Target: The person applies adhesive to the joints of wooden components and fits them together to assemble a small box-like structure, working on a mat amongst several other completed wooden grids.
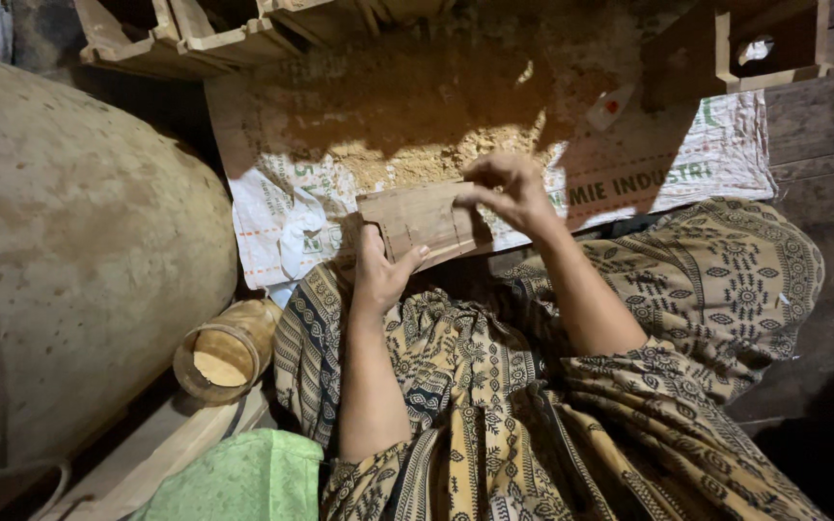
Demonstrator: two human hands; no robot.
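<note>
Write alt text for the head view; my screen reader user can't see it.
A seated person's left hand grips a flat wooden piece while the right hand pinches its top edge, above a woven sack covered in sawdust. A jar lies beside their patterned clothing.

Single head-worn view, looking steeply down from close above the lap.

The camera sits on the person's head and faces down and forward over patterned cloth on the knees, near enough that both forearms fill the middle of the frame. The left hand and right hand grip a wooden block at centre; beyond the grip lies a sawdust-strewn printed sack, left of it a large rounded vessel.
</note>
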